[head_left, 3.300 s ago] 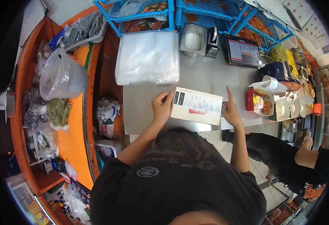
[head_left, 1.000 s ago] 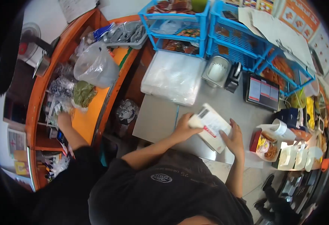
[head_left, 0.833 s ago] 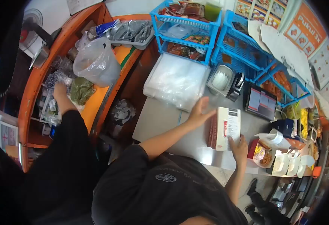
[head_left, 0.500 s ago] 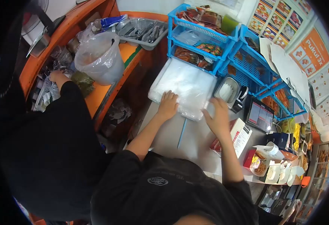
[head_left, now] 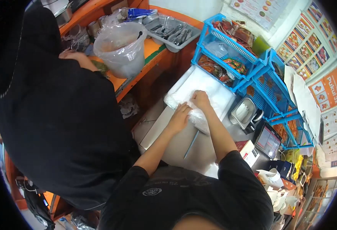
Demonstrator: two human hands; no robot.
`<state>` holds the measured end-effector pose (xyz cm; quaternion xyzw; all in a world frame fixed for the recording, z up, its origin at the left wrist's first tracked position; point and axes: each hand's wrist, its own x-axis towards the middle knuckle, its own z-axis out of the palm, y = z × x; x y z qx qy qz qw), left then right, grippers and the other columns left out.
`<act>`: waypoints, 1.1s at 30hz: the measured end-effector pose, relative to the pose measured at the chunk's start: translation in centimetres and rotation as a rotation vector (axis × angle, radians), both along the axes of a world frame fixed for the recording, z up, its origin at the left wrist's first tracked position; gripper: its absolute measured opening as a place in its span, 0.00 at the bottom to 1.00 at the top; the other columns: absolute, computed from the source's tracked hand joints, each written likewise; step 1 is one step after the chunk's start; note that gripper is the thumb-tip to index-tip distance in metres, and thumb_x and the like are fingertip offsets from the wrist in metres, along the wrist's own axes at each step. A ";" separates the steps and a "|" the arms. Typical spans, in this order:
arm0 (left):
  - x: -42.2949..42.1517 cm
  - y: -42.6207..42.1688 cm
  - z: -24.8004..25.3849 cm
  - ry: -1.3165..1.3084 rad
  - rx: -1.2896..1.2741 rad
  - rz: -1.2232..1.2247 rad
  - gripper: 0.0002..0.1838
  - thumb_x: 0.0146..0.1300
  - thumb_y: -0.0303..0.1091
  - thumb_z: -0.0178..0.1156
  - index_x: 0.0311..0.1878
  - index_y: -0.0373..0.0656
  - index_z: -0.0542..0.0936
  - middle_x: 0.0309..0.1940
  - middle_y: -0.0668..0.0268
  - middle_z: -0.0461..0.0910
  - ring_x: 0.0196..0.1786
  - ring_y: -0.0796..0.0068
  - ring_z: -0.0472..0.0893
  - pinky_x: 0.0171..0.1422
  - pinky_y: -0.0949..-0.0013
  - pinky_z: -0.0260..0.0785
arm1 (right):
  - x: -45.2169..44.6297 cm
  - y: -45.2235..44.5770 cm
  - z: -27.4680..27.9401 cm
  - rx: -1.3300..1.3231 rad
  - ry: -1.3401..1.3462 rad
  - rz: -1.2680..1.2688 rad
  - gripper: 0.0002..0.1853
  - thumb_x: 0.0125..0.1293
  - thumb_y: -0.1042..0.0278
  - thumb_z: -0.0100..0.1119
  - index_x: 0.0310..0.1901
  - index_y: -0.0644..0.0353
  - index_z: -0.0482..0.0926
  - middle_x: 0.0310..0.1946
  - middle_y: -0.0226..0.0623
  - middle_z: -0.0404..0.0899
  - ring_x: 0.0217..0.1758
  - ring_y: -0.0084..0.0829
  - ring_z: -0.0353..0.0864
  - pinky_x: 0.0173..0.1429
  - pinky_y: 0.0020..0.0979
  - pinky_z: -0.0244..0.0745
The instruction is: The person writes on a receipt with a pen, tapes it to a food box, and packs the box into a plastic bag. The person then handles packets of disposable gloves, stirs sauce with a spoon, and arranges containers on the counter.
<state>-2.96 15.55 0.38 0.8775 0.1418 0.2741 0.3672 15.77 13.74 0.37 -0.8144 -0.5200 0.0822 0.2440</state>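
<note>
A stack of clear plastic bags or sheets lies on the counter in front of the blue baskets. My right hand is closed over the middle of the stack, its fingers pinching the crumpled top plastic. Just to its left, my left hand lies against the stack's near edge with fingers stretched over the plastic. Under the front edge a thin blue stick, perhaps a pen, sticks out towards me.
Blue tiered baskets with packets stand behind the stack. To the right are a metal container, a tablet and a box. At left, a co-worker in black reaches beside a plastic-lined bucket.
My right hand has come left from beside the stack onto it and closed on the plastic. My left hand has slid to the near edge. The view has shifted, and the co-worker appears nearer.
</note>
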 end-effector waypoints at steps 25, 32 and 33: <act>1.5 1.9 -4.0 0.083 -0.200 -0.178 0.31 0.55 0.24 0.59 0.65 0.42 0.64 0.65 0.56 0.64 0.73 0.54 0.56 0.76 0.50 0.39 | 2.2 -4.8 22.5 0.643 0.099 -0.082 0.21 0.73 0.60 0.41 0.28 0.69 0.73 0.20 0.51 0.72 0.23 0.45 0.71 0.34 0.41 0.65; -0.7 -1.2 20.1 -0.641 -0.154 0.047 0.53 0.46 0.37 0.72 0.70 0.36 0.49 0.71 0.54 0.48 0.73 0.58 0.50 0.75 0.57 0.41 | -2.1 -15.0 33.4 0.534 0.437 0.144 0.25 0.74 0.51 0.43 0.21 0.58 0.67 0.17 0.23 0.64 0.23 0.14 0.60 0.27 0.26 0.60; -0.6 -2.7 22.0 -0.523 -0.162 -0.108 0.52 0.46 0.38 0.73 0.70 0.37 0.51 0.69 0.54 0.51 0.71 0.59 0.53 0.74 0.57 0.44 | -3.0 -15.9 34.0 0.488 0.524 0.201 0.25 0.73 0.50 0.44 0.21 0.57 0.68 0.17 0.22 0.64 0.23 0.14 0.60 0.26 0.26 0.61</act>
